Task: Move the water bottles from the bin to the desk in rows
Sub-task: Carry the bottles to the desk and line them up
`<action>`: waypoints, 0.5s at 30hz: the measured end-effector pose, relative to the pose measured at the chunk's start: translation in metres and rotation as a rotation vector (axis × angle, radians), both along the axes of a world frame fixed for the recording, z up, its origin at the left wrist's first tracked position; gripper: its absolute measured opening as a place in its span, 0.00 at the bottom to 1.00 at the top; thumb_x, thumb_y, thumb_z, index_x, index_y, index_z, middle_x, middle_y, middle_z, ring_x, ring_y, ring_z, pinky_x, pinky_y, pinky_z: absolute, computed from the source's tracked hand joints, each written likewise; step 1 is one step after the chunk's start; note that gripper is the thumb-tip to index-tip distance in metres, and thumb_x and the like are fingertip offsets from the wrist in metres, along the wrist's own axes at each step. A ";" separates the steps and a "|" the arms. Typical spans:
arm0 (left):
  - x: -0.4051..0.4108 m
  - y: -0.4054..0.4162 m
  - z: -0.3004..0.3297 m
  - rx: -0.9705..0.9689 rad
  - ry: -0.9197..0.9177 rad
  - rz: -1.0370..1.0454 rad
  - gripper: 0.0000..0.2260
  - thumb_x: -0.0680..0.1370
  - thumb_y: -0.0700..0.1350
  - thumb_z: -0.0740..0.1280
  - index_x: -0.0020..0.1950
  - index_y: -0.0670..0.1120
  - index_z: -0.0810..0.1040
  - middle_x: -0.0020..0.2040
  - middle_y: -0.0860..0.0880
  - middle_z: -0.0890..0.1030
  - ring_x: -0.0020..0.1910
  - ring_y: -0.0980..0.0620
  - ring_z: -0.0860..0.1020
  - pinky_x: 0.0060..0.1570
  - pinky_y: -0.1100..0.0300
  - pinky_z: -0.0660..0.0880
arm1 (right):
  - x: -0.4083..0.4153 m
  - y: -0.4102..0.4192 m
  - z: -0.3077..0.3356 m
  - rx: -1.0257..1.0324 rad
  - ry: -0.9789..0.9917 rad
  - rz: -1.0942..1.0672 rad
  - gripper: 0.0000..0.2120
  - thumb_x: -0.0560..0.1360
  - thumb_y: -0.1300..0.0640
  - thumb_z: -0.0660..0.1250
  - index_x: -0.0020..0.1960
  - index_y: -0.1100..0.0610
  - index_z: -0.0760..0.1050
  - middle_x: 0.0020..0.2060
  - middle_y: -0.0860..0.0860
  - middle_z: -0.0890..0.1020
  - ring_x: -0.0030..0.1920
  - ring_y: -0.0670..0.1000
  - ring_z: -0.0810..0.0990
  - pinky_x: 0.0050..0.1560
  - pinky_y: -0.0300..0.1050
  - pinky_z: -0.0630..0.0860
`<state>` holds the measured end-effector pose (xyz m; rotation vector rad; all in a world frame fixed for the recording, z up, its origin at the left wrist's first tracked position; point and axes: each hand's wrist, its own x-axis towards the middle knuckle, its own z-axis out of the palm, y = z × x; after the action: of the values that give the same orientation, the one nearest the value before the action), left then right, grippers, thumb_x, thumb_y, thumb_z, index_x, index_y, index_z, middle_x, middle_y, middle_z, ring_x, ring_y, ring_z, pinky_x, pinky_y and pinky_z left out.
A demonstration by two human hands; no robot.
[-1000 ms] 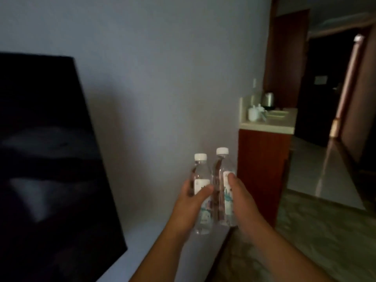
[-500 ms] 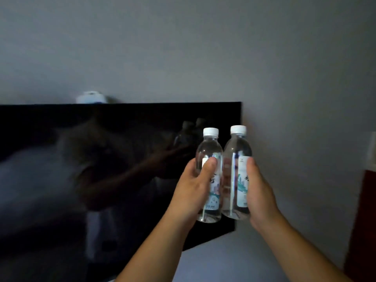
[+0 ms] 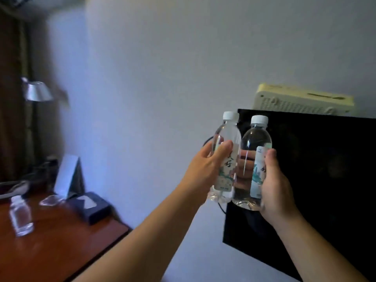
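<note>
My left hand [image 3: 205, 169] grips a clear water bottle [image 3: 224, 159] with a white cap and a printed label. My right hand [image 3: 274, 186] grips a second bottle of the same kind [image 3: 254, 151]. Both bottles are upright, side by side and touching, held in the air in front of the wall. The reddish wooden desk [image 3: 61, 241] lies at the lower left. One small clear bottle [image 3: 20, 217] stands on it near the left edge. The bin is out of view.
A black TV screen [image 3: 315, 190] hangs on the wall at right, a cream box [image 3: 301, 102] on top. On the desk's far side are a dark tissue box [image 3: 91, 206], a white stand-up card [image 3: 67, 176], a clear glass object [image 3: 50, 200], cables, and a metal lamp [image 3: 36, 92].
The view has swung left: the TV now sits at the right and the desk has come into sight at the lower left. Both hands still hold the two bottles together.
</note>
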<state>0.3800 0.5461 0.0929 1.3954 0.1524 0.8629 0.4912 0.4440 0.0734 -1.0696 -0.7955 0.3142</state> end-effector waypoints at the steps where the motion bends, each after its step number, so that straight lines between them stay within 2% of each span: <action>1: -0.022 0.022 -0.004 -0.018 -0.001 0.056 0.13 0.72 0.60 0.72 0.53 0.56 0.84 0.53 0.40 0.86 0.53 0.38 0.84 0.54 0.41 0.81 | -0.019 0.027 -0.003 -0.003 0.003 0.064 0.36 0.72 0.30 0.57 0.61 0.59 0.79 0.49 0.62 0.86 0.50 0.65 0.85 0.44 0.59 0.84; 3: -0.068 0.060 -0.011 -0.033 0.003 0.152 0.13 0.71 0.61 0.74 0.51 0.58 0.84 0.53 0.40 0.86 0.53 0.37 0.84 0.54 0.41 0.81 | -0.054 0.076 -0.009 -0.016 -0.018 0.179 0.38 0.71 0.31 0.57 0.64 0.60 0.76 0.50 0.62 0.86 0.50 0.64 0.86 0.48 0.63 0.83; 6: -0.130 0.103 -0.024 -0.026 0.028 0.304 0.16 0.68 0.65 0.73 0.51 0.61 0.84 0.53 0.42 0.86 0.52 0.40 0.85 0.53 0.43 0.82 | -0.100 0.138 -0.020 -0.055 -0.063 0.333 0.36 0.72 0.31 0.56 0.67 0.56 0.73 0.52 0.58 0.86 0.51 0.59 0.86 0.54 0.66 0.81; 9: -0.184 0.138 -0.035 0.001 0.080 0.471 0.12 0.70 0.67 0.70 0.49 0.64 0.84 0.50 0.46 0.87 0.49 0.45 0.86 0.48 0.48 0.83 | -0.144 0.193 -0.032 -0.074 -0.096 0.478 0.33 0.75 0.33 0.54 0.69 0.57 0.71 0.53 0.56 0.86 0.51 0.57 0.86 0.54 0.64 0.81; 11: -0.216 0.160 -0.039 0.002 0.091 0.564 0.13 0.71 0.68 0.69 0.50 0.64 0.84 0.51 0.46 0.87 0.49 0.46 0.86 0.49 0.48 0.82 | -0.174 0.226 -0.034 -0.067 -0.109 0.559 0.32 0.77 0.33 0.54 0.67 0.58 0.70 0.53 0.57 0.85 0.51 0.57 0.86 0.54 0.65 0.81; 13: -0.242 0.179 -0.041 -0.021 0.066 0.655 0.19 0.68 0.69 0.70 0.54 0.63 0.83 0.53 0.46 0.87 0.51 0.46 0.86 0.53 0.45 0.81 | -0.198 0.257 -0.036 -0.057 -0.142 0.626 0.31 0.77 0.31 0.55 0.66 0.55 0.70 0.53 0.55 0.85 0.51 0.55 0.86 0.54 0.62 0.82; 15: -0.263 0.197 -0.043 -0.020 0.038 0.719 0.27 0.69 0.69 0.71 0.64 0.58 0.80 0.57 0.43 0.85 0.56 0.41 0.84 0.59 0.37 0.78 | -0.219 0.286 -0.037 -0.060 -0.194 0.693 0.30 0.74 0.31 0.54 0.66 0.52 0.70 0.53 0.53 0.85 0.52 0.54 0.86 0.54 0.60 0.82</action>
<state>0.1171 0.7428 0.0499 1.3469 0.7202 1.4147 0.2726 0.7299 0.0364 -0.8576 -1.3310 0.8312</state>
